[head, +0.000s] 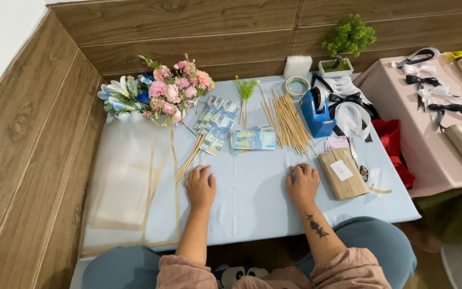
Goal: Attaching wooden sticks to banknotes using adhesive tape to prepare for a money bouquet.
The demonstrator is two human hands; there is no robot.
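Left hand: the left hand [200,186] lies flat, palm down, on the blue table [252,208], fingers loosely spread and gripping nothing; its fingertips sit just beside the lower ends of a few wooden sticks [190,159] that carry folded banknotes.
Right hand: the right hand [302,183] also rests palm down on the cloth, fingers open and empty, just beside a brown paper packet [342,172] near the right edge.
Between the hands: bare cloth; beyond it, toward the middle, a flat stack of banknotes [253,139].
Far side: a loose pile of skewers [287,122], a blue tape dispenser [315,113], a roll of tape [297,85].
Far left corner: a bunch of pink and blue flowers [159,92].
Left edge: clear wrapping sheets [121,176] lying flat.
Right of the table: a pink surface [418,144] with black and white ribbon bows [429,88].
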